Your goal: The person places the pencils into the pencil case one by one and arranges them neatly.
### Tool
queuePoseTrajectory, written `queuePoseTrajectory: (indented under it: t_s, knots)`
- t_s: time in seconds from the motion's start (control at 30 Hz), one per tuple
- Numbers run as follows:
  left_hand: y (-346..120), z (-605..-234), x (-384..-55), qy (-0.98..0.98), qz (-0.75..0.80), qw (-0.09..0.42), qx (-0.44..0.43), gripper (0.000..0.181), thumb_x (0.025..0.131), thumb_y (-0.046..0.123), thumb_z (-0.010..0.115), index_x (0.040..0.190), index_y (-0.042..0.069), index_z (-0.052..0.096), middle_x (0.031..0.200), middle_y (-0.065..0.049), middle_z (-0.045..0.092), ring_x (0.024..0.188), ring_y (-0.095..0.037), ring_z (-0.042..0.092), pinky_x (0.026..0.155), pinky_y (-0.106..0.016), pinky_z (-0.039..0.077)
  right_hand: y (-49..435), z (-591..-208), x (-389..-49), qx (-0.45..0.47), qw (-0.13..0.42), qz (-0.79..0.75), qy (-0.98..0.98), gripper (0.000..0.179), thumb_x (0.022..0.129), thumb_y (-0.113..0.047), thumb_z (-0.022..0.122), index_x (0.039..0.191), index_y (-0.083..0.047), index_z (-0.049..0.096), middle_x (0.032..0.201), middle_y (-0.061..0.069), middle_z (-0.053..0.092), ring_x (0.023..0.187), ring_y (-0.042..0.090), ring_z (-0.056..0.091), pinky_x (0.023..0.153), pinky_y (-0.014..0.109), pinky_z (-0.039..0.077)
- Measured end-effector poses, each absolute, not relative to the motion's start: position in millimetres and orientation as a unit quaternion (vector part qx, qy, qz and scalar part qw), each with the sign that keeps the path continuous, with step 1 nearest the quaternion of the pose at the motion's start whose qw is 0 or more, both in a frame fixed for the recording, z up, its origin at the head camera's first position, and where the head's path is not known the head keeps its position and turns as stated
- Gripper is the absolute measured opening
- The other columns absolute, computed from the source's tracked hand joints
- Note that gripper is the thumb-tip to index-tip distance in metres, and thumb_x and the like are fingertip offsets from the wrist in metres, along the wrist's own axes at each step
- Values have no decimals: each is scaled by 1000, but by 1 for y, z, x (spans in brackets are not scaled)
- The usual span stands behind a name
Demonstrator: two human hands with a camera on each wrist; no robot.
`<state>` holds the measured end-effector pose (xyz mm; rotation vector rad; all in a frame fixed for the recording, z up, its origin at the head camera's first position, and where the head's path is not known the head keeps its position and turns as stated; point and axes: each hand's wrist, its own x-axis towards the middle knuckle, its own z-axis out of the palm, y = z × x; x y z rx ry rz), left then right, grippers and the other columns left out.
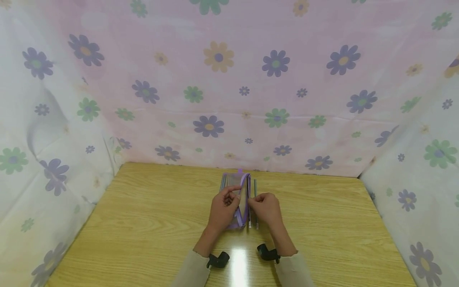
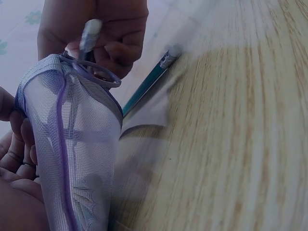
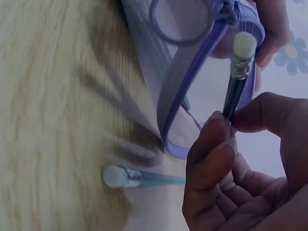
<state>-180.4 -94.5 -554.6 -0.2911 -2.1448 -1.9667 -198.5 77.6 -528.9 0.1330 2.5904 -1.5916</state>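
Observation:
A see-through mesh zip pouch with purple trim is held at its opening by my left hand, thumb and fingers at the rim. Its zip side gapes toward the right. My right hand pinches a dark pencil with a white eraser and silver band, the eraser end nearest me. That pencil lies along the pouch's opening; how far it reaches inside I cannot tell. To the right, a teal pencil with a white eraser lies on the table. Slim bluish sticks show at the pouch's left part.
The wood-grain table carries everything. Flower-patterned cloth hangs behind it and at both sides. Black curved wrist mounts stick out near both sleeves. A purple ring hangs at the pouch's zip end.

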Motion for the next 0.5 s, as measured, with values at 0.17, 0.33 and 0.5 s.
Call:
queuePoseTrajectory:
  t_s: [0.17,0.33,0.5]
  knots:
    - [-95,-555,-181,-730,-668,106,-97,32,102,0,64,132,3,71,80,-6,63,62,-8,51,58,-21,44,74,-534,-201,64,65,-572,815,22,89,-19,74,85,3,78,69,6,71,61,15,67,55,28,54]
    - [-95,-556,-181,-730,-666,110,-103,31,102,0,65,132,3,71,80,-8,64,61,-8,52,58,-21,44,72,-536,-201,75,64,-588,803,23,90,-19,74,87,4,79,68,6,71,60,14,66,56,28,55]
    - [-94,-557,-182,-731,-666,113,-102,30,102,1,65,131,4,72,80,-7,64,61,-7,51,57,-21,44,68,-538,-200,78,57,-606,789,22,90,-16,74,89,5,78,71,7,72,60,15,67,56,29,56]
